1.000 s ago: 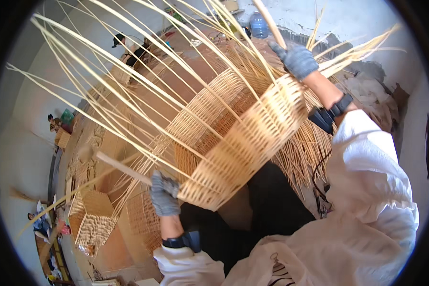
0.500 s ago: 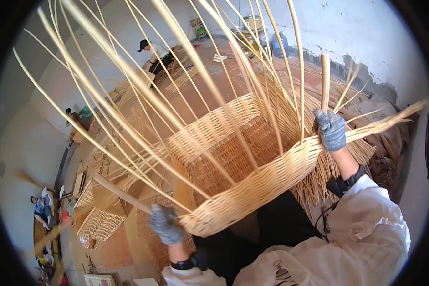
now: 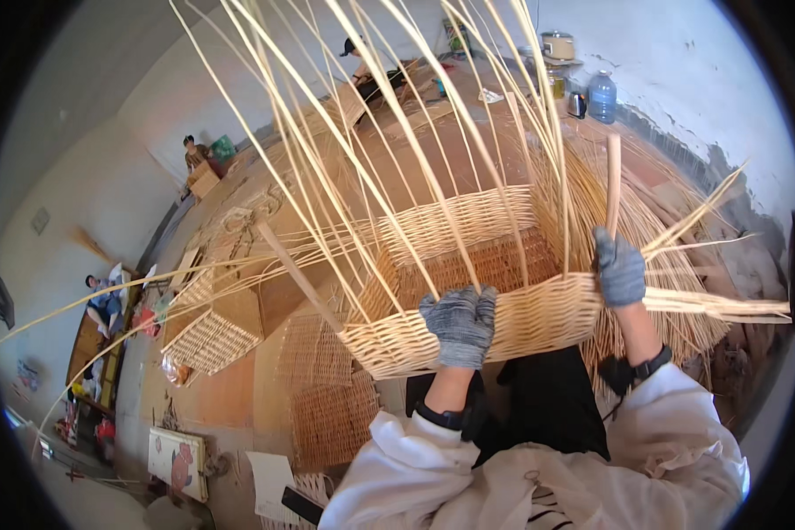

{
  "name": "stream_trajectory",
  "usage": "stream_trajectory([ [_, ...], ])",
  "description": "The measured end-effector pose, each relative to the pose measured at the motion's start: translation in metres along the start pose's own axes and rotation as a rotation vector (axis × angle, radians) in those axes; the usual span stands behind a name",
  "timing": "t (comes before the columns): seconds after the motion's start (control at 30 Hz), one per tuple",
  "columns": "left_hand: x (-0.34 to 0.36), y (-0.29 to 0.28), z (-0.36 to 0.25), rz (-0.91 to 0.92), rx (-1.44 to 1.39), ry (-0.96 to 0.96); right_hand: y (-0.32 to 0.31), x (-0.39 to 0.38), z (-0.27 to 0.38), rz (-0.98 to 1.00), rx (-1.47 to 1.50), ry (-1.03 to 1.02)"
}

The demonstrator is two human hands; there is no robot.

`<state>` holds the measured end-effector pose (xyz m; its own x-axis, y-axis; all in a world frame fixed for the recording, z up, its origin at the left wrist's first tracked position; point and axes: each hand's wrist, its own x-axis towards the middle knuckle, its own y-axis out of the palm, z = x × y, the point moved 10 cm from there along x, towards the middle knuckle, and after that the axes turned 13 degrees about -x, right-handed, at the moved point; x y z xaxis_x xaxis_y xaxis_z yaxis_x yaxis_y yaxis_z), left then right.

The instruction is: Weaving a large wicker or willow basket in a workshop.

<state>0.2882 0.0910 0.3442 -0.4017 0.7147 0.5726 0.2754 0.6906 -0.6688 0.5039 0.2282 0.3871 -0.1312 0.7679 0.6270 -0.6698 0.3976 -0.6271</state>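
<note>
A rectangular wicker basket [image 3: 539, 314] of pale woven rods rests over my lap, with long upright rods [image 3: 433, 168] rising from its walls. Its floor is a browner weave. My left hand [image 3: 459, 324], in a grey knit glove, is closed over the middle of the near rim. At the right near corner, my gloved right hand [image 3: 621, 272] is closed on the wall, just below a thick corner stick [image 3: 614, 181]. Another thick stick [image 3: 300, 276] leans out at the left corner. Loose rod ends [image 3: 715, 305] stick out past my right hand.
A heap of thin rods [image 3: 671, 256] lies to the right. Left on the floor are a smaller wicker basket [image 3: 212, 340] and flat woven panels [image 3: 327, 420]. Two people [image 3: 199, 159] [image 3: 362, 66] sit farther back, another at far left. A blue water jug [image 3: 601, 97] stands by the wall.
My left hand has gone from the left corner to the middle of the near rim. The basket has turned more level, and the view has shifted.
</note>
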Motion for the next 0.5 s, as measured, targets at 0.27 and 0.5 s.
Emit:
stream_trajectory([
  [0.27,-0.025,-0.072,0.030,-0.244,-0.140,0.116,-0.063,-0.147,0.055,0.318,0.478,-0.810],
  [0.5,-0.039,-0.080,0.017,-0.138,-0.597,0.128,0.046,-0.170,-0.073,1.020,0.574,-0.204],
])
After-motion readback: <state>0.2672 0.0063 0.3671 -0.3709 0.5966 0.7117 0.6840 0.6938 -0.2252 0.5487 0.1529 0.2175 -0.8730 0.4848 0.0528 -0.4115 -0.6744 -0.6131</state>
